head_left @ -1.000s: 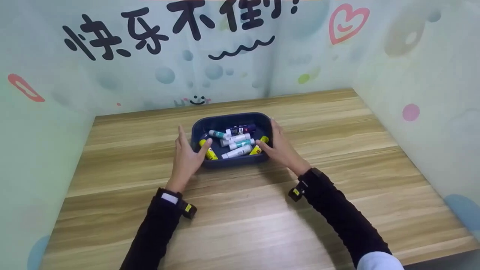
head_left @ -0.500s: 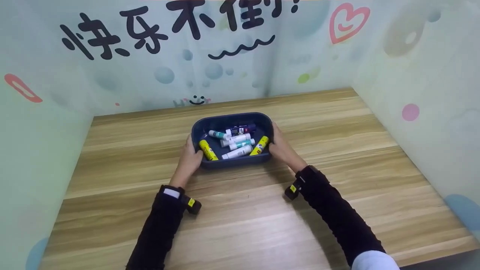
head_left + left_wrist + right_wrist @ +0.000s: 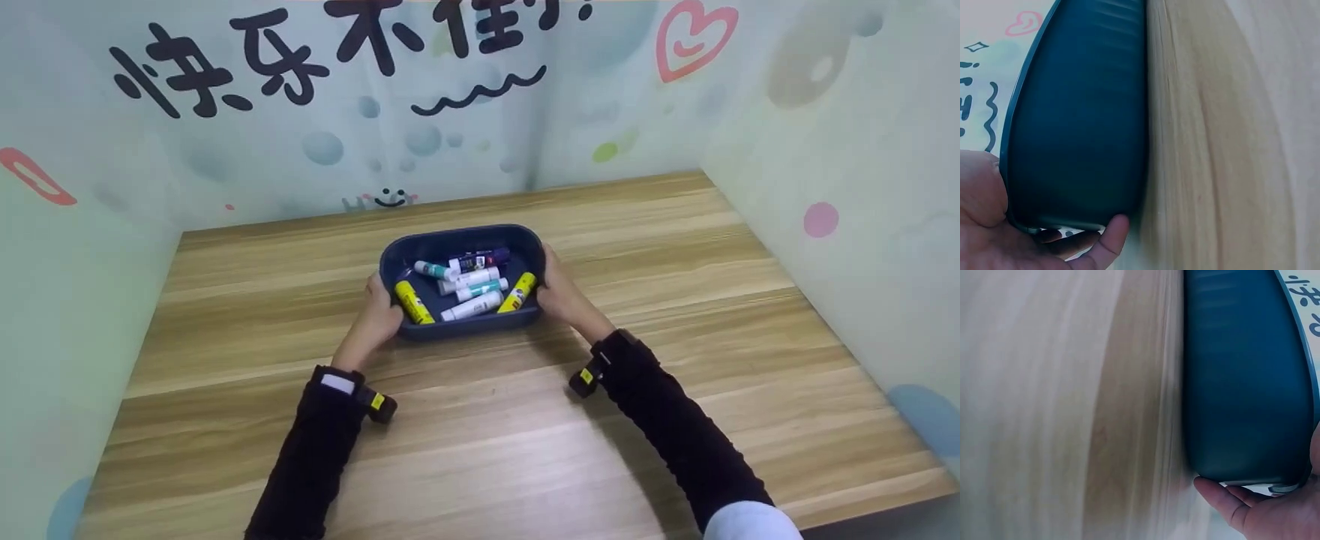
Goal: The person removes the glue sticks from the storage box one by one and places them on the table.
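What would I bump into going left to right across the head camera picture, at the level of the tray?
Left hand → yellow glue stick → white stick → second yellow glue stick → right hand, all around one dark blue tray.

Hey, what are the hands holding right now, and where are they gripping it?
Both hands hold the dark blue tray: the left hand grips its left end, the right hand its right end, with fingers curled under the rim near the front corners.

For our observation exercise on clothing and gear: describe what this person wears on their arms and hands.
Both hands, left hand and right hand, are bare. Long black sleeves cover both arms. Each wrist carries a small black camera with a yellow sticker. A white cuff patch shows on the left wrist.
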{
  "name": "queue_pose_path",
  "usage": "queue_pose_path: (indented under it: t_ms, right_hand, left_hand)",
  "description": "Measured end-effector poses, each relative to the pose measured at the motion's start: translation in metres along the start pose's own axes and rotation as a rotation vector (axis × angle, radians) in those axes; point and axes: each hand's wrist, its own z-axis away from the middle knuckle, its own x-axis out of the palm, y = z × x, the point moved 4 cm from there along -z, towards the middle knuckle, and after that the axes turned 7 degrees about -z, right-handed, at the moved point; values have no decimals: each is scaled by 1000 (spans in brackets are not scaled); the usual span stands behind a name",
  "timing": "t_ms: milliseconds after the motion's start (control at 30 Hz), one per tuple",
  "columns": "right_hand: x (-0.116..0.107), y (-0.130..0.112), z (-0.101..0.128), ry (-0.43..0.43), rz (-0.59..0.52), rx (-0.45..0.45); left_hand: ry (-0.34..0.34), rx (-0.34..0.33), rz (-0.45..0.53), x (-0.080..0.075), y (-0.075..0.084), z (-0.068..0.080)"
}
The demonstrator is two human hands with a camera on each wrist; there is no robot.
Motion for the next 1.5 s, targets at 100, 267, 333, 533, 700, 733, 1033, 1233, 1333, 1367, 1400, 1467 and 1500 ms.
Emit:
queue_pose_path:
  t_ms: [100, 267, 333, 533, 700, 733, 1033, 1233, 1333, 1367, 1400, 1467, 1500]
  right_hand:
    - [0, -1, 5, -2, 10, -7]
    - [0, -3, 15, -16, 14, 25]
    - [0, -3, 20, -21, 14, 39]
    - [-3, -4, 35, -6, 4, 39]
    - [-4, -8, 46, 14, 13, 19]
    - [-4, -8, 49, 16, 12, 25]
    - [-3, -10, 71, -2, 17, 103]
    - [-6, -12, 86, 21, 12, 108]
    - [-7, -16, 90, 16, 40, 110]
    - [-8, -18, 91, 14, 73, 110]
    - [-8, -20, 92, 17, 127, 109]
    - [-10, -27, 91, 36, 246, 100]
    - [-11, -32, 90, 50, 305, 86]
  left_hand:
    - [-11, 9, -2, 2, 0, 3]
    - [24, 40, 0, 7, -1, 11]
    - [42, 43, -16, 9, -1, 15]
    - [57, 58, -35, 16, 1, 27]
    - [94, 106, -42, 21, 1, 36]
    - [104, 116, -41, 22, 1, 38]
    - [168, 149, -39, 31, 1, 63]
    - [112, 130, -59, 37, 5, 72]
    - [84, 110, -70, 39, 6, 74]
    - [79, 106, -74, 39, 6, 75]
    - [75, 101, -77, 39, 6, 75]
    - [76, 99, -83, 39, 6, 76]
    - [80, 102, -89, 39, 6, 76]
